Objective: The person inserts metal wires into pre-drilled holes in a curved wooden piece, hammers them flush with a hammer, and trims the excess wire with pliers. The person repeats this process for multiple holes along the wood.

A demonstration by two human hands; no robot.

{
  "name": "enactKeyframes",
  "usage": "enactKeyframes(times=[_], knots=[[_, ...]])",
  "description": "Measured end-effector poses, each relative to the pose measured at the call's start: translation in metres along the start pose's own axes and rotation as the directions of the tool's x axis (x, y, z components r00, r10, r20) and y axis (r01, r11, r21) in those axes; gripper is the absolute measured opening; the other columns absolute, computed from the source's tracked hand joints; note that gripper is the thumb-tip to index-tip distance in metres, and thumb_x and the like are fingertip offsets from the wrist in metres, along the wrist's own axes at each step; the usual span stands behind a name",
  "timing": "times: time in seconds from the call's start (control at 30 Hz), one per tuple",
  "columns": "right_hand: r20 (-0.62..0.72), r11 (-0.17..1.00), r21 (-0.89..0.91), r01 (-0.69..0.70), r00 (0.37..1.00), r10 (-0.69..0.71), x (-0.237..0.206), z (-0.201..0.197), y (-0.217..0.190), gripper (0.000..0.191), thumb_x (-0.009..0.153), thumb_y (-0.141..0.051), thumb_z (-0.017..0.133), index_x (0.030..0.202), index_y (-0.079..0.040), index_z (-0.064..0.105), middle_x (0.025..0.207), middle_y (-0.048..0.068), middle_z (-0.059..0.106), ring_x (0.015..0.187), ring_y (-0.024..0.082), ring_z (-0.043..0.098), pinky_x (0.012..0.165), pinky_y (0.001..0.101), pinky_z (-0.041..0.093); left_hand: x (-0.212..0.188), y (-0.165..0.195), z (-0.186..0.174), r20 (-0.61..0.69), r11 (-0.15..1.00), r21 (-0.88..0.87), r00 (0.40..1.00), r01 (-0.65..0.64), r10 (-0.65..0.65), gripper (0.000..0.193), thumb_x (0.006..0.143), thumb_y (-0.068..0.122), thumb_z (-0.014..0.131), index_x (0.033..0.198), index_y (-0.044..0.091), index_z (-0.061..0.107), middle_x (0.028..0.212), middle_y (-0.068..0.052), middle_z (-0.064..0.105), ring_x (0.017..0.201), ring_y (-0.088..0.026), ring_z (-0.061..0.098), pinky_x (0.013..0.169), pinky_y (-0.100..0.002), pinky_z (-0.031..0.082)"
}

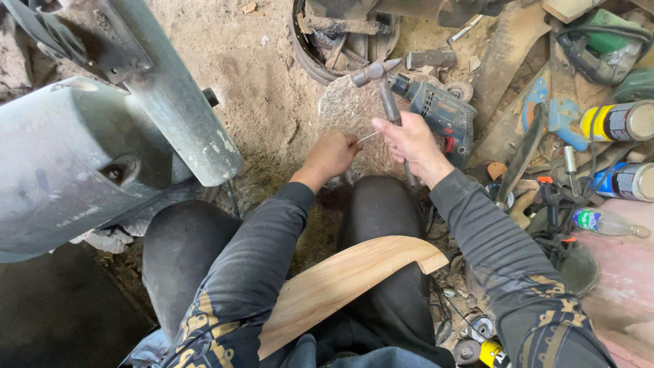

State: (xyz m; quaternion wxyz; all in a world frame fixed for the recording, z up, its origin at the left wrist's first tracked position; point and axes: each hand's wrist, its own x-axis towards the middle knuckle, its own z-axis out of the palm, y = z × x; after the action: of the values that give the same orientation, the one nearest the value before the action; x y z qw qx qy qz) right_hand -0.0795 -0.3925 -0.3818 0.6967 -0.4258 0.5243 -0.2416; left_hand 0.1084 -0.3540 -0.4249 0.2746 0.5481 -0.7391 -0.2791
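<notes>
My right hand (409, 140) grips the shaft of a hammer (380, 76) whose metal head is raised above a flat grey stone (347, 109) on the dirt floor. My left hand (330, 153) pinches a thin nail (368, 136) between its fingertips, just left of my right hand and over the stone's near edge. A curved piece of light plywood (340, 279) rests across my lap, over my black trousers.
A blue power drill (443, 112) lies right of the stone. Spray cans (616, 123), a green plastic bottle (603, 221), clamps and a green tool clutter the right side. A grey metal pipe and curved metal body (68, 157) fill the left. An old wheel rim (340, 34) lies ahead.
</notes>
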Motion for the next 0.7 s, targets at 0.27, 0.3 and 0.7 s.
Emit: enactKeyframes(times=[0.27,0.3,0.7], knots=[[0.145,0.807,-0.382,0.450,0.892,-0.429,0.011,0.012,0.002,0.019,0.100,-0.020,0.071,0.103,-0.002,0.066,0.086,0.004,0.070,0.075,0.011,0.068,0.069,0.0273,0.055,-0.006,-0.004,-0.041,0.688,0.161,-0.670,0.687,0.725,-0.233,0.028,0.106,0.023,0.045,0.107,0.002,0.064,0.070,-0.005,0.065,0.065,-0.019,0.067,0.066,-0.037,0.063],[0.109,0.769,-0.480,0.423,0.898,-0.426,0.012,0.012,0.003,0.020,0.098,-0.021,0.072,0.102,-0.003,0.067,0.084,0.005,0.070,0.074,0.012,0.067,0.069,0.0292,0.054,-0.008,-0.008,-0.042,0.681,0.153,-0.684,0.700,0.713,-0.217,0.027,0.107,0.021,0.045,0.106,0.002,0.064,0.074,-0.004,0.067,0.068,-0.018,0.068,0.071,-0.037,0.063],[0.079,0.495,-0.828,0.263,0.929,-0.360,0.006,-0.001,0.018,0.039,0.097,-0.038,0.071,0.088,-0.002,0.060,0.071,0.018,0.061,0.066,0.032,0.062,0.064,0.0447,0.048,-0.055,-0.053,-0.006,0.058,0.865,-0.163,0.880,0.474,-0.471,0.025,0.103,0.026,0.052,0.113,0.007,0.066,0.111,-0.019,0.071,0.106,-0.035,0.066,0.094,-0.043,0.050]])
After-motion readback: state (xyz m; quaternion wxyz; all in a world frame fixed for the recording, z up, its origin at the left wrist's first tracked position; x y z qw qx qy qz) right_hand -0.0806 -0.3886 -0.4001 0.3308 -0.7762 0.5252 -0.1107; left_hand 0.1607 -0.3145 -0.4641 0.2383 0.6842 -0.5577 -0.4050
